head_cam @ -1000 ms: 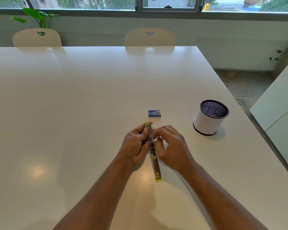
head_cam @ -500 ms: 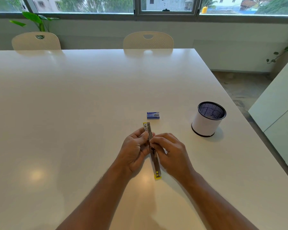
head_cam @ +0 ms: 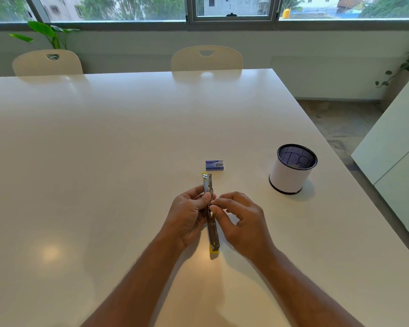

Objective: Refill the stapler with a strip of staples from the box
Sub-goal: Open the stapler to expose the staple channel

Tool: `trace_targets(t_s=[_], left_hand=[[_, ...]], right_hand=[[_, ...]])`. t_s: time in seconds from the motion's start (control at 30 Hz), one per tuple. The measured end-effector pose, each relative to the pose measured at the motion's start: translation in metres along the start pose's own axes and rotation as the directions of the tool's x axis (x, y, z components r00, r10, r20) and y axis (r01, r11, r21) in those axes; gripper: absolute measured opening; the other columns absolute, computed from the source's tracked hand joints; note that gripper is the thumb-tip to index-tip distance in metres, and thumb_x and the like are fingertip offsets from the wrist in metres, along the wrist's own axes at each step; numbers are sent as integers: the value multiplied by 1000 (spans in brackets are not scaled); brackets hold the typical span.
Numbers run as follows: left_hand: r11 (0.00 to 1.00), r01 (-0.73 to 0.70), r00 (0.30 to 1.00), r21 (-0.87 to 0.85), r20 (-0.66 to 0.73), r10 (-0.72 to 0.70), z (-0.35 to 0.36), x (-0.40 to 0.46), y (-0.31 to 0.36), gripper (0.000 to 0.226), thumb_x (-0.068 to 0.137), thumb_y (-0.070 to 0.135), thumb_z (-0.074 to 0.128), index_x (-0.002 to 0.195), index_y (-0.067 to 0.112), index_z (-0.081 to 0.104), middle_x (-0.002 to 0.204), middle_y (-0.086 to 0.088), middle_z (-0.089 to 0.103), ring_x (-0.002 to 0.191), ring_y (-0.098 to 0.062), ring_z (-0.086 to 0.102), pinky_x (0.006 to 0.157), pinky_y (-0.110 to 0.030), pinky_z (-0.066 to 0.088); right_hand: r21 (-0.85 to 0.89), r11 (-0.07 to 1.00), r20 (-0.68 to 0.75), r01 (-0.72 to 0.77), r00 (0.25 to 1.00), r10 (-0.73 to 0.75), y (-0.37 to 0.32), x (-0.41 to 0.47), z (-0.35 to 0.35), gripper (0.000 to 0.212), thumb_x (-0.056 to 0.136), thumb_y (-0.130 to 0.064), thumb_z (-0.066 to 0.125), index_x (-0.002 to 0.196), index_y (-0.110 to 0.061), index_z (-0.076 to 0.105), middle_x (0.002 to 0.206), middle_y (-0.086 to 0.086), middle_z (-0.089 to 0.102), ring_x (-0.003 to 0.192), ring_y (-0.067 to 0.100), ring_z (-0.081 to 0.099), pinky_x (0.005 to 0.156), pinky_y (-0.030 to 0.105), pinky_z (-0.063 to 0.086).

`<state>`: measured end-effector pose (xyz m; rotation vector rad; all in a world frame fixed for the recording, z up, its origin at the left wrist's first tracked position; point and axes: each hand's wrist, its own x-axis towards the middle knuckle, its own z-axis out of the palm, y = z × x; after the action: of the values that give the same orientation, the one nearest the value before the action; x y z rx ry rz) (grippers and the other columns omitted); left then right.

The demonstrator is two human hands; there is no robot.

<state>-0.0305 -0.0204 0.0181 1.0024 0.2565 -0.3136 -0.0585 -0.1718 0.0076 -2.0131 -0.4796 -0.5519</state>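
Observation:
A yellow and metal stapler (head_cam: 213,234) is swung fully open in a long line, its far end pointing away from me and its near yellow end resting near the white table (head_cam: 104,161). My left hand (head_cam: 189,215) grips it around the middle. My right hand (head_cam: 240,220) pinches at the metal rail with thumb and forefinger; whether a staple strip is between them is too small to tell. The small blue staple box (head_cam: 214,165) lies closed on the table just beyond the stapler's far tip.
A white pen holder (head_cam: 292,172) with a black mesh inside stands to the right of the box. Two cream chairs (head_cam: 206,59) stand at the table's far edge. The table's right edge drops to the floor beside a white cabinet (head_cam: 397,156).
The stapler has shifted slightly in my hands and tilted a little. My right fingers have moved along the rail towards its middle. The box and the pen holder have stayed put.

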Motion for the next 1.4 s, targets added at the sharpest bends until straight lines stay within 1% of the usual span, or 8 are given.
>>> trace_targets(t_s=[0.13, 0.23, 0.33, 0.5, 0.63, 0.83, 1.07, 1.4], left_hand=[[975, -54, 998, 215, -29, 62, 5, 0, 11, 24, 99, -2, 58, 121, 2, 69, 85, -16, 67, 70, -21, 68, 69, -35, 62], [879, -98, 992, 466, -24, 123, 9, 4, 23, 26, 98, -2, 61, 123, 2, 68, 82, -16, 63, 59, -15, 65, 61, -26, 59], [694, -124, 984, 709, 1, 176, 15, 7, 33, 25, 98, 4, 65, 123, 5, 68, 80, -10, 64, 58, -13, 64, 57, -21, 56], [385, -179, 972, 906, 103, 210, 29, 10, 42, 20, 96, 14, 66, 115, 16, 73, 85, -2, 72, 68, -16, 69, 61, -27, 58], [245, -156, 973, 957, 106, 205, 36, 11, 42, 20, 92, 21, 70, 112, 19, 74, 89, 4, 73, 75, -16, 67, 76, -37, 63], [139, -183, 963, 973, 149, 223, 43, 2, 46, 11, 92, 27, 70, 99, 23, 77, 86, 6, 76, 76, -16, 72, 74, -35, 62], [74, -196, 966, 978, 180, 185, 51, -5, 54, 14, 91, 26, 70, 101, 21, 78, 89, 2, 77, 76, -19, 75, 70, -33, 62], [-126, -214, 977, 969, 209, -51, 63, -11, 67, 17, 90, 19, 61, 97, 25, 76, 89, -1, 74, 88, -20, 70, 80, -44, 61]], right_hand=[[193, 939, -74, -283, 950, 302, -5, 1, 3, 13, 96, -14, 65, 102, -18, 76, 95, -5, 74, 86, 9, 71, 75, 23, 57], [578, 571, 18, -583, 709, 705, -8, 7, 5, 16, 99, -13, 59, 105, -12, 74, 95, 7, 76, 83, 16, 72, 81, 33, 60], [790, 173, 204, -588, 520, 830, -10, 16, 2, 19, 102, -11, 54, 107, -1, 70, 97, 18, 74, 87, 23, 72, 87, 35, 59], [857, -155, 393, -492, 429, 813, -17, 22, 5, 23, 100, -12, 57, 107, 7, 66, 98, 24, 76, 95, 31, 75, 89, 39, 58], [859, -193, 425, -475, 448, 787, -20, 24, 6, 26, 102, -14, 54, 108, 8, 67, 98, 23, 77, 92, 29, 76, 81, 36, 60], [855, -150, 414, -496, 478, 775, -17, 24, 8, 26, 105, -13, 49, 106, 4, 68, 89, 16, 78, 82, 22, 77, 72, 30, 61], [851, -149, 420, -503, 485, 767, -16, 23, 9, 29, 105, -12, 45, 108, 7, 67, 97, 21, 77, 95, 28, 75, 93, 38, 56], [862, -272, 465, -427, 453, 761, -11, 26, 7, 27, 105, -13, 44, 101, 3, 66, 84, 16, 76, 73, 21, 77, 82, 35, 55]])
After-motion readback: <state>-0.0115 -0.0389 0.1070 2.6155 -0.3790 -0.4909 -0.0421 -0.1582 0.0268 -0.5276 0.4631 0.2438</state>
